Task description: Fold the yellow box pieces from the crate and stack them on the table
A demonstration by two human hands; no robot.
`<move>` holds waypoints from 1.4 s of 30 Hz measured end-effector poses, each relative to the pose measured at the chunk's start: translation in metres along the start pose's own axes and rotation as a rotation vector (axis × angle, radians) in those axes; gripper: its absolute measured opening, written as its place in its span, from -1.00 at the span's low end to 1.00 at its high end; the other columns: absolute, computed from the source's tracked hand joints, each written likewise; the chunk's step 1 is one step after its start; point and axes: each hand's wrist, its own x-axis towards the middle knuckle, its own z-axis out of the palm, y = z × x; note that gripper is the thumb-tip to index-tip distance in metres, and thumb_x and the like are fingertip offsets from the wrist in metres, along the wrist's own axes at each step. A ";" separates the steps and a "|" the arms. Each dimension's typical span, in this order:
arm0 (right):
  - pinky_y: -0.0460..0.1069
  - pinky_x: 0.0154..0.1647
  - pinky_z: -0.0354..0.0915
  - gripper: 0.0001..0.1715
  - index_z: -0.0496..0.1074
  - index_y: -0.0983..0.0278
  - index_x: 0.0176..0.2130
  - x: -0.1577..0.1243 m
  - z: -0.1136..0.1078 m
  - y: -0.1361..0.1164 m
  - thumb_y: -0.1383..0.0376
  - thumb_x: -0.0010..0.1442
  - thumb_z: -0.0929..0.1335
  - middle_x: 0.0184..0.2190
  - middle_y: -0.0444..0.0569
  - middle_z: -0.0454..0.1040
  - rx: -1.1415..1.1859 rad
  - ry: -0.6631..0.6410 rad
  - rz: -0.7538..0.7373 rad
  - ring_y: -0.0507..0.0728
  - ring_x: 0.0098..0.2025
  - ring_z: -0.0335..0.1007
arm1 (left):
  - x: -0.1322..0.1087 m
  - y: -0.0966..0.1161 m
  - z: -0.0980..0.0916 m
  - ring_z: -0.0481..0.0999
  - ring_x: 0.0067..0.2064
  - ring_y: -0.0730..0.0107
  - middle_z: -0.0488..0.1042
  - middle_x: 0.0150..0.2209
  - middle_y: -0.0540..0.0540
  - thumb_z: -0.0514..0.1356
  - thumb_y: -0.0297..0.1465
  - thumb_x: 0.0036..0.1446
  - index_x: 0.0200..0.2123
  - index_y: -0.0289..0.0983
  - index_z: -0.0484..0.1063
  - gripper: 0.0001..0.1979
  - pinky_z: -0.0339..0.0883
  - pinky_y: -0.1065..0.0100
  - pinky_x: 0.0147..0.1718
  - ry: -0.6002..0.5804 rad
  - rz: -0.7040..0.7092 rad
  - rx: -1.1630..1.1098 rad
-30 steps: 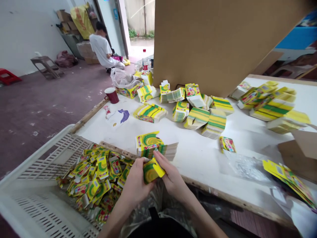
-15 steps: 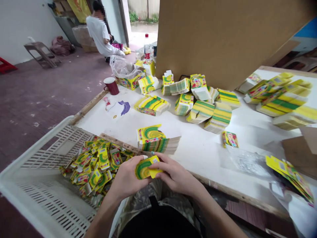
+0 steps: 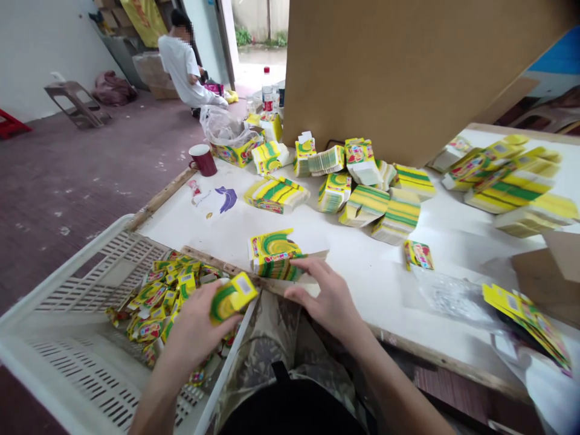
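My left hand point(image 3: 194, 329) grips a small folded yellow-and-green box point(image 3: 232, 296) and holds it over the right edge of the white slotted crate point(image 3: 67, 284). Several folded boxes of the same kind point(image 3: 167, 296) lie heaped inside that crate. My right hand point(image 3: 328, 296) rests with curved fingers on the near end of a stack of flat yellow-and-green box blanks point(image 3: 276, 255) by the table's front edge. Whether those fingers pinch a blank is hidden.
More stacks of blanks point(image 3: 380, 199) cover the white table point(image 3: 362, 266), with a large brown cardboard sheet point(image 3: 408, 72) standing behind. A red mug point(image 3: 202, 159) sits at the left corner. A person in a white shirt point(image 3: 181, 60) crouches far back.
My hands have parted: the left carried the folded box leftward over the crate, and the right went forward to the stack of blanks.
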 end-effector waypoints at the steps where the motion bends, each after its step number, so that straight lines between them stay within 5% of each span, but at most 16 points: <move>1: 0.12 -0.02 0.33 -0.63 0.38 0.24 -0.02 0.010 -0.003 0.002 0.22 0.17 0.40 -0.13 0.08 0.46 -0.078 0.030 0.007 0.23 -0.06 0.38 | -0.001 -0.012 -0.002 0.37 0.08 -0.14 0.40 0.03 -0.32 0.28 -0.08 -0.06 0.06 -0.30 0.24 -0.32 0.27 -0.07 0.04 0.046 -0.026 0.090; 3: 0.13 -0.01 0.30 -0.68 0.43 0.30 -0.06 0.031 -0.005 0.008 0.28 0.17 0.40 -0.14 0.12 0.45 -0.269 0.026 0.046 0.26 -0.07 0.34 | -0.003 -0.030 -0.004 0.29 0.13 -0.30 0.33 0.07 -0.46 0.24 0.04 -0.10 0.09 -0.42 0.20 -0.17 0.21 -0.18 0.05 0.158 -0.112 0.187; 6: 0.13 -0.05 0.30 -0.80 0.49 0.33 -0.20 0.051 0.000 0.018 0.32 0.11 0.44 -0.23 0.12 0.46 -0.444 -0.068 0.112 0.28 -0.13 0.33 | -0.005 -0.034 0.002 0.34 0.11 -0.21 0.38 0.04 -0.43 0.15 0.08 -0.01 0.07 -0.42 0.24 -0.23 0.22 -0.14 0.06 0.172 -0.126 0.072; 10: 0.10 -0.09 0.29 -0.91 0.47 0.32 -0.28 0.053 0.007 0.023 0.35 0.13 0.42 -0.28 0.09 0.46 -0.437 -0.094 0.116 0.26 -0.18 0.32 | -0.005 -0.001 0.022 0.41 0.08 0.04 0.44 0.03 -0.27 0.18 -0.12 0.09 0.03 -0.31 0.31 -0.48 0.26 0.01 0.09 -0.015 -0.127 -0.229; 16: 0.12 -0.09 0.25 -0.79 0.44 0.34 -0.21 0.056 0.007 0.025 0.35 0.10 0.43 -0.22 0.17 0.43 -0.487 -0.139 0.115 0.31 -0.16 0.29 | 0.003 0.052 0.033 0.47 0.01 0.21 0.50 -0.02 -0.16 0.26 -0.31 0.05 0.01 -0.25 0.36 -0.57 0.30 0.20 0.05 -0.198 -0.092 -0.554; 23: 0.05 -0.24 0.25 -0.78 0.27 0.26 -0.30 0.053 0.003 0.015 0.44 0.05 0.38 -0.33 0.01 0.42 -0.346 -0.016 0.127 0.23 -0.27 0.33 | -0.001 0.064 0.046 0.50 -0.07 0.21 0.54 -0.10 -0.18 0.32 -0.32 0.00 -0.03 -0.27 0.38 -0.56 0.33 0.18 0.00 -0.282 -0.143 -0.843; 28: -0.06 -0.41 0.19 -0.79 0.20 0.20 -0.37 0.020 0.002 -0.016 0.38 0.07 0.37 -0.41 -0.14 0.40 0.101 -0.146 0.138 0.08 -0.44 0.28 | 0.003 0.074 0.058 0.43 0.05 0.06 0.45 -0.01 -0.22 0.30 0.09 -0.16 0.03 -0.21 0.29 -0.25 0.36 0.10 -0.02 0.016 -0.169 -1.419; 31: -0.09 -0.44 0.17 -0.80 0.22 0.21 -0.45 -0.004 0.020 -0.033 0.42 0.06 0.35 -0.50 -0.18 0.34 0.390 -0.299 0.128 0.05 -0.45 0.24 | 0.012 0.090 0.049 0.44 -0.02 0.12 0.46 -0.16 -0.15 -0.03 0.21 0.03 -0.13 -0.18 0.35 -0.37 0.38 0.13 -0.06 0.256 -0.215 -1.565; 34: -0.08 -0.37 0.20 -0.81 0.25 0.23 -0.43 -0.019 0.039 -0.039 0.38 0.04 0.39 -0.49 -0.19 0.30 0.609 -0.280 0.205 0.04 -0.41 0.22 | 0.020 0.101 0.040 0.44 -0.30 0.32 0.34 -0.42 -0.03 -0.12 0.10 0.15 -0.35 -0.19 0.30 -0.50 0.41 0.26 -0.21 0.459 -0.313 -1.681; 37: -0.09 -0.35 0.20 -0.73 0.26 0.23 -0.37 -0.022 0.046 -0.033 0.34 -0.03 0.45 -0.45 -0.19 0.28 0.667 -0.204 0.260 0.04 -0.39 0.20 | 0.021 0.101 0.044 0.37 -0.42 0.42 0.28 -0.47 0.02 -0.01 0.13 0.09 -0.41 -0.20 0.29 -0.51 0.39 0.36 -0.31 0.453 -0.371 -1.703; 40: -0.10 -0.40 0.21 -0.73 0.28 0.22 -0.29 -0.019 0.041 -0.022 0.33 0.01 0.43 -0.44 -0.20 0.29 0.693 -0.159 0.304 0.03 -0.41 0.21 | 0.015 0.094 0.057 0.47 -0.27 0.33 0.44 -0.29 -0.07 0.11 0.17 -0.03 -0.27 -0.21 0.37 -0.44 0.40 0.29 -0.19 0.351 -0.355 -1.620; 42: -0.09 -0.39 0.24 -0.77 0.32 0.23 -0.20 -0.018 0.035 -0.016 0.30 0.10 0.38 -0.40 -0.15 0.36 0.685 -0.174 0.297 0.05 -0.39 0.28 | 0.011 0.088 0.064 0.49 -0.18 0.32 0.49 -0.18 -0.07 0.22 0.04 0.00 -0.17 -0.20 0.39 -0.53 0.38 0.30 -0.11 0.340 -0.349 -1.547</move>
